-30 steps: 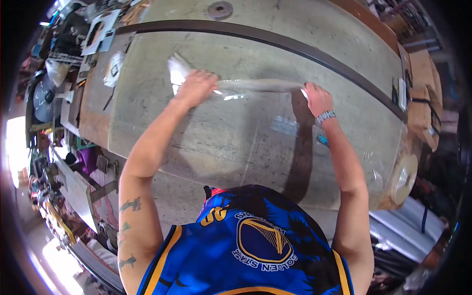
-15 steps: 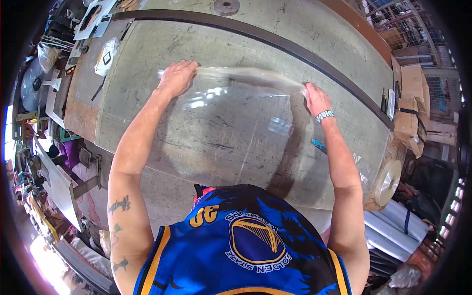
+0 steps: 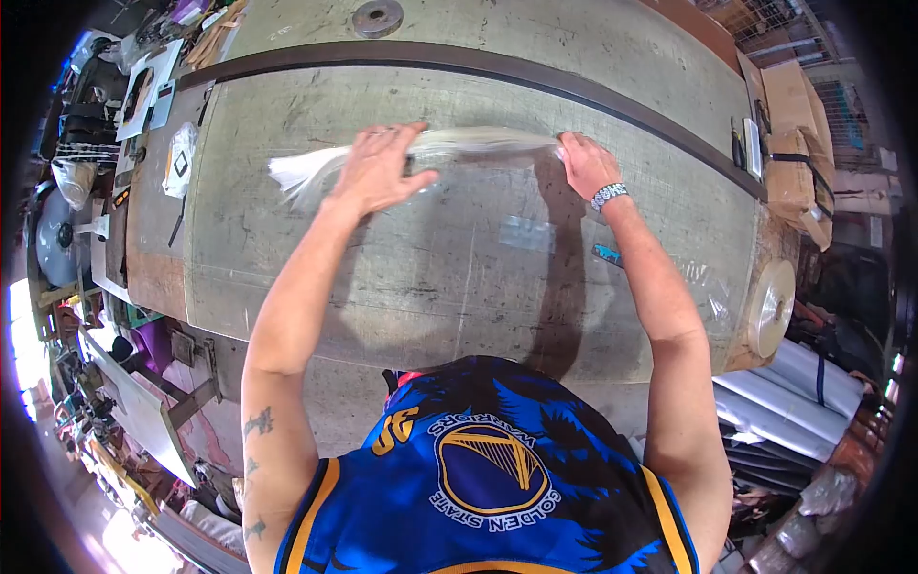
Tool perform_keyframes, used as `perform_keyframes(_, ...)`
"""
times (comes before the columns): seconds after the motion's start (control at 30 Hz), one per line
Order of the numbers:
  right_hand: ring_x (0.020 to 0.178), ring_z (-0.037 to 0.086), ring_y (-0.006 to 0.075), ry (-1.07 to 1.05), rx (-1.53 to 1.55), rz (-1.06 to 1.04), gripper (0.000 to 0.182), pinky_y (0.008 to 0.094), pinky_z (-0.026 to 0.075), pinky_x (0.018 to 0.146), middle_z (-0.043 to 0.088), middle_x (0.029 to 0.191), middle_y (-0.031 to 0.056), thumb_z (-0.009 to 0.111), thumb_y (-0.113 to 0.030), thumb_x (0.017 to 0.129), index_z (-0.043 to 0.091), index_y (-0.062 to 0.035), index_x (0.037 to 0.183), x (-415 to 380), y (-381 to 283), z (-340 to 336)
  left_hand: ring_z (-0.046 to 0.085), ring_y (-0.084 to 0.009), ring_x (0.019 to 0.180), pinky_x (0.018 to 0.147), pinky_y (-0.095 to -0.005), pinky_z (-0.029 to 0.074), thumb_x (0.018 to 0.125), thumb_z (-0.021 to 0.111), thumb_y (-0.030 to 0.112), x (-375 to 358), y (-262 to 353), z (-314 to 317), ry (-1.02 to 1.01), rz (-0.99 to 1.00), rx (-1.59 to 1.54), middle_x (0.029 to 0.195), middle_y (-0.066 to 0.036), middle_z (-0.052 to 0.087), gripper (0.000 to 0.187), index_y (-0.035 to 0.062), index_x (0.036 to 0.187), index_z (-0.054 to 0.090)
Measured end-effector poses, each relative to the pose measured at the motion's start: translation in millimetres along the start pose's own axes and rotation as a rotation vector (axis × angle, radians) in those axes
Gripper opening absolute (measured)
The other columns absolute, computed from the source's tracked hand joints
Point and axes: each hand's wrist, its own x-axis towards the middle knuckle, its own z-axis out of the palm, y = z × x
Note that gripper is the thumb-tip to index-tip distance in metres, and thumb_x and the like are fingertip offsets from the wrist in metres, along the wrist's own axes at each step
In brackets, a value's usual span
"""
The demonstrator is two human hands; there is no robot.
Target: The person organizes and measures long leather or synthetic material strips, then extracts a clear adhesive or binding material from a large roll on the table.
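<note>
A long bundle of clear plastic film lies across the worktable, its layers fanning out into a whitish, frayed-looking end on the left. My left hand rests over the bundle near that end, fingers stretched out and thumb spread away. At the bundle's right end, my right hand has its fingers wrapped round the film. Below the bundle, a small clear plastic piece lies flat on the table. A blue cutter-like tool lies beside my right forearm, partly hidden by it.
A dark metal bar runs across the worktable, with a round metal disc beyond it. On the right are a roll of clear tape and a cardboard box. A plastic packet lies at the left.
My left hand has shifted right along the film and its thumb has spread. My right hand has moved slightly left and up. The fanned left end now shows more.
</note>
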Motion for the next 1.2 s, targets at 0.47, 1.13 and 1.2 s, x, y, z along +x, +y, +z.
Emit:
perform_keyframes(0.47,0.092,0.069,0.0356,0.034,-0.006,-0.009,0.024,0.0488,0.056,0.077,0.07,0.1,0.0115,0.058,-0.033,0.101,0.061,-0.0115,0.111,-0.5,9.7,6.3,0.063,-0.0306,0.117,0.1,-0.0461,0.045,0.082,0.079,0.026,70.6,66.2,73.0,0.091,0.058,0.167,0.116,-0.012,0.069,0.043,0.0114,0.118,0.062)
perform_keyframes(1.13,0.091,0.072,0.0302,0.009,-0.1,-0.047,0.014,0.0457,0.058,0.074,0.071,0.096,0.0069,0.056,-0.028,0.101,0.058,-0.0139,0.103,4.8,21.1,16.1,0.069,-0.037,0.108,0.092,-0.0484,0.054,0.092,0.07,0.022,-8.3,-50.5,-18.3,-0.092,-0.248,0.115,0.115,-0.014,0.074,0.027,0.014,0.118,0.075)
perform_keyframes(1.2,0.091,0.072,0.0307,0.014,-0.096,-0.045,0.013,0.0461,0.058,0.074,0.07,0.095,0.0071,0.056,-0.027,0.1,0.058,-0.0138,0.102,4.3,21.8,17.4,0.069,-0.0375,0.108,0.092,-0.0492,0.054,0.091,0.071,0.022,-15.5,-60.1,-26.7,-0.124,-0.289,0.132,0.115,-0.015,0.074,0.028,0.0144,0.118,0.075)
